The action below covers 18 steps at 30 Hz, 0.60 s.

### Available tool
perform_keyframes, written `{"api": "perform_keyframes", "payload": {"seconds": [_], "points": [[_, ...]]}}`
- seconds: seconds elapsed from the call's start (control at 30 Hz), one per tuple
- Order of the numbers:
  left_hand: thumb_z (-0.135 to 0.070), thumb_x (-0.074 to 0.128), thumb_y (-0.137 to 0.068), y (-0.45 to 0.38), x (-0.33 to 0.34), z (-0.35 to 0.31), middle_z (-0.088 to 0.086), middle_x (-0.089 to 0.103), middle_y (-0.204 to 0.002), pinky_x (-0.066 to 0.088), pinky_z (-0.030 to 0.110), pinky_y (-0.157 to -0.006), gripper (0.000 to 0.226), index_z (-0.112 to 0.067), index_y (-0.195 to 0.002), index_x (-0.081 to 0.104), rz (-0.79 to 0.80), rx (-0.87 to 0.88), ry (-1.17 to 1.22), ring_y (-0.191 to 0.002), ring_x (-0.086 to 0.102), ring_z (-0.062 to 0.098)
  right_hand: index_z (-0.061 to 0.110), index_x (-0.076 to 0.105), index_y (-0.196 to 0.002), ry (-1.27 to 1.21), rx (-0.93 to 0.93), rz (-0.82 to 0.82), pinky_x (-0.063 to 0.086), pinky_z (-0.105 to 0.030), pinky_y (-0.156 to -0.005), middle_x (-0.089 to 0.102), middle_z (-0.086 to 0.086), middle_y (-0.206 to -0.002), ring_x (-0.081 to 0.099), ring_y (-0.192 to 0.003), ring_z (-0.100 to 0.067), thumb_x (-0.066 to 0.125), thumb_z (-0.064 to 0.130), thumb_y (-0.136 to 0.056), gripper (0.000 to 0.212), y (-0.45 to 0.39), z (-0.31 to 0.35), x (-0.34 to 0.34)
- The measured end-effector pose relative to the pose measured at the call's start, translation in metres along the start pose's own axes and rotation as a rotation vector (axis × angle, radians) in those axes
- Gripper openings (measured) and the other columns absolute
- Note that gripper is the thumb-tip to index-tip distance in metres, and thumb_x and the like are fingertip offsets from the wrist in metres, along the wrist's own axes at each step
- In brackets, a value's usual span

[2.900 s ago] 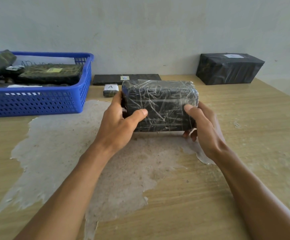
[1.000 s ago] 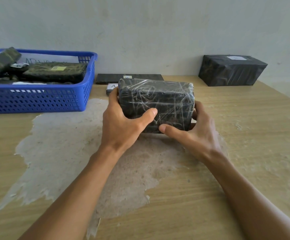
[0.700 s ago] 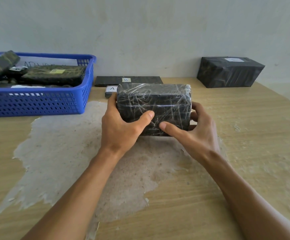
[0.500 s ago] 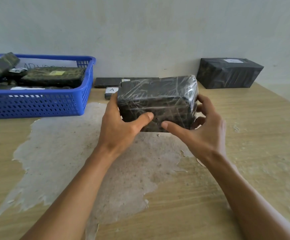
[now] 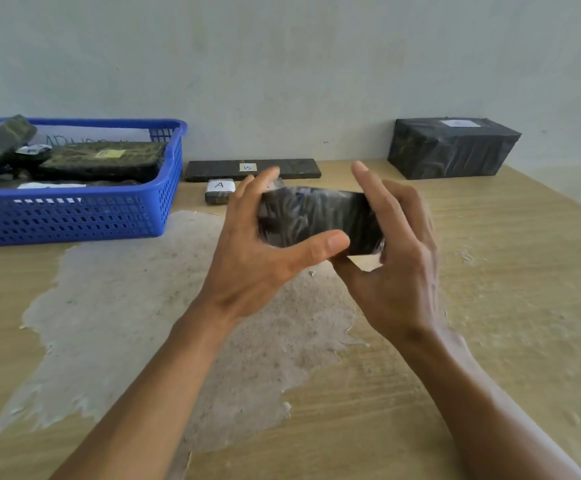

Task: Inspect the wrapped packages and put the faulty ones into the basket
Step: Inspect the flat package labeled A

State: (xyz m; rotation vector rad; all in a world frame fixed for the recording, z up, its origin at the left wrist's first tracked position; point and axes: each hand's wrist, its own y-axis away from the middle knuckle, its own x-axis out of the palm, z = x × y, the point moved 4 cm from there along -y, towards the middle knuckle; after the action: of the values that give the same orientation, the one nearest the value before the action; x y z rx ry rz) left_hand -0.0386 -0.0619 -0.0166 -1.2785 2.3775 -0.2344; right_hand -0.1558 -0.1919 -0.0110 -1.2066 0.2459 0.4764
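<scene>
A black package wrapped in clear film point(image 5: 313, 216) is held in the air above the middle of the wooden table point(image 5: 490, 306), blurred by motion. My left hand point(image 5: 258, 258) grips its left end, thumb across the near face and fingers behind it. My right hand point(image 5: 396, 258) holds the right end with the fingers wrapped over the side. The blue basket point(image 5: 74, 216) stands at the back left with several dark wrapped packages point(image 5: 102, 161) in it.
A flat black package labelled B point(image 5: 251, 168) lies against the wall. A small package labelled A point(image 5: 219, 192) sits in front of it. A large black wrapped box point(image 5: 452, 147) stands at the back right. A pale worn patch point(image 5: 150, 306) covers the table's middle.
The package has been lifted off the table and turned in both hands, so a narrower face now points at me. My right hand moved from under the front to its right end.
</scene>
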Motion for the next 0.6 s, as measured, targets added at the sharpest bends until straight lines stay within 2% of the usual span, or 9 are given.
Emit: {"api": "perform_keyframes", "payload": {"seconds": [0.07, 0.13, 0.2, 0.3, 0.37, 0.4, 0.5, 0.6], "points": [[-0.069, 0.078, -0.055, 0.000, -0.003, -0.001, -0.003, 0.059, -0.129, 0.057, 0.037, -0.094, 0.082, -0.031, -0.124, 0.056, -0.048, 0.016, 0.040, -0.116, 0.061, 0.010, 0.008, 0.044, -0.150, -0.131, 0.010, 0.028, 0.056, -0.033, -0.069, 0.049, 0.000, -0.130, 0.055, -0.108, -0.019, 0.086, 0.012, -0.072, 0.088, -0.001, 0.004, 0.000], [-0.058, 0.077, -0.060, -0.001, -0.006, 0.001, 0.001, 0.068, -0.114, 0.060, 0.041, -0.090, 0.061, -0.026, -0.110, 0.062, -0.070, 0.001, 0.149, -0.107, 0.067, 0.018, 0.013, 0.041, -0.151, -0.299, 0.097, 0.047, 0.056, -0.029, -0.063, 0.043, 0.004, -0.137, 0.053, -0.106, -0.009, 0.080, 0.019, -0.071, 0.090, -0.002, 0.005, -0.001], [-0.050, 0.075, -0.063, -0.002, -0.008, 0.002, 0.002, 0.072, -0.107, 0.060, 0.045, -0.088, 0.048, -0.027, -0.103, 0.065, -0.063, -0.019, 0.268, -0.103, 0.070, 0.021, 0.026, 0.037, -0.153, -0.464, 0.261, 0.064, 0.057, -0.027, -0.073, 0.040, 0.007, -0.143, 0.051, -0.111, -0.006, 0.069, 0.037, -0.072, 0.088, -0.003, 0.004, 0.000], [-0.046, 0.071, -0.061, -0.002, -0.005, 0.002, 0.001, 0.074, -0.104, 0.061, 0.032, -0.076, 0.051, -0.022, -0.106, 0.066, -0.017, -0.028, 0.346, -0.097, 0.073, 0.016, 0.042, 0.037, -0.150, -0.623, 0.441, 0.188, 0.054, -0.038, -0.096, 0.045, 0.007, -0.150, 0.050, -0.132, -0.010, 0.060, 0.056, -0.076, 0.079, -0.002, -0.005, 0.007], [-0.044, 0.070, -0.061, -0.001, -0.002, 0.003, 0.003, 0.074, -0.104, 0.059, 0.026, -0.069, 0.059, -0.015, -0.112, 0.065, 0.007, -0.040, 0.378, -0.094, 0.073, 0.014, 0.042, 0.040, -0.148, -0.761, 0.463, 0.290, 0.052, -0.045, -0.102, 0.056, 0.004, -0.145, 0.053, -0.134, -0.018, 0.059, 0.054, -0.082, 0.070, -0.001, -0.006, 0.012], [-0.043, 0.070, -0.062, -0.001, -0.002, 0.005, 0.006, 0.073, -0.107, 0.060, 0.028, -0.070, 0.062, -0.012, -0.115, 0.064, 0.016, -0.050, 0.382, -0.095, 0.073, 0.016, 0.038, 0.042, -0.147, -0.838, 0.469, 0.316, 0.054, -0.043, -0.100, 0.062, 0.005, -0.138, 0.058, -0.130, -0.019, 0.059, 0.049, -0.084, 0.066, 0.000, -0.005, 0.014], [-0.042, 0.072, -0.064, -0.001, -0.002, 0.008, 0.017, 0.070, -0.114, 0.062, 0.051, -0.081, 0.068, -0.006, -0.121, 0.061, 0.037, -0.052, 0.354, -0.103, 0.071, 0.028, 0.024, 0.050, -0.134, -0.928, 0.501, 0.325, 0.058, -0.035, -0.089, 0.069, 0.001, -0.120, 0.067, -0.116, -0.022, 0.059, 0.033, -0.090, 0.046, 0.000, -0.003, 0.017], [-0.041, 0.072, -0.064, -0.001, -0.004, 0.009, 0.019, 0.070, -0.113, 0.060, 0.053, -0.086, 0.069, -0.003, -0.120, 0.059, 0.049, -0.054, 0.340, -0.103, 0.071, 0.028, 0.011, 0.054, -0.121, -0.905, 0.492, 0.302, 0.059, -0.045, -0.090, 0.067, -0.015, -0.115, 0.067, -0.110, -0.030, 0.057, 0.027, -0.092, 0.033, 0.001, -0.003, 0.018]]}}
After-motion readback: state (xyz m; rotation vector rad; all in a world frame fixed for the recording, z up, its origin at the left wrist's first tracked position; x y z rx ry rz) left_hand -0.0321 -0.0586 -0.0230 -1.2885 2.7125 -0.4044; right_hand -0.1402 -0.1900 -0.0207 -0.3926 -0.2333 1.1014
